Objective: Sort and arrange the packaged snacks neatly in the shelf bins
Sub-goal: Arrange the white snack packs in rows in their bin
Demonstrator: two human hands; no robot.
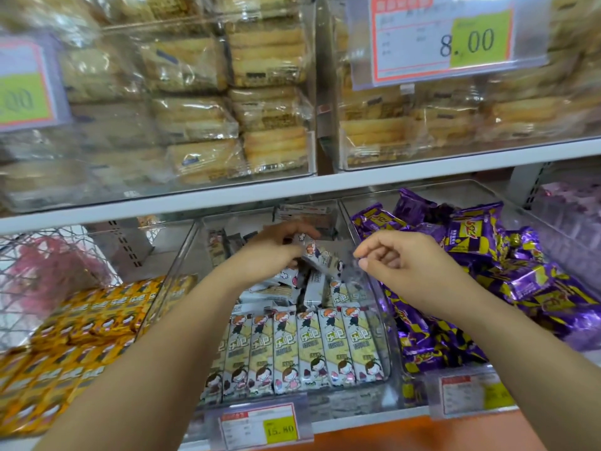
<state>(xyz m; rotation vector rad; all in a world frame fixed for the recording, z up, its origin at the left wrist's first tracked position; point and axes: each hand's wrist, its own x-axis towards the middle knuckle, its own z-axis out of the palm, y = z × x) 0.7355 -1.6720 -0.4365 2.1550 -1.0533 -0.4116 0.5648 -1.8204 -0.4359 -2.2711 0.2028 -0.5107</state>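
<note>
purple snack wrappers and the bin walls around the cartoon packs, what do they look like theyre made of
Purple snack wrappers: apparently metallised plastic film, glossy; they crinkle and throw bright highlights. Bin walls: clear rigid plastic, probably acrylic; the packs show through and the edges catch light. Cartoon packs: smoother, less shiny printed film, apparently plastic.

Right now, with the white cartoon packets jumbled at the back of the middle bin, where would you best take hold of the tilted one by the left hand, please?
Probably across its long side edges, coming from above. The tilted packet lies slanted on top of the loose pile, its upper end under the left hand, and the bin wall stands close on its right.
</note>
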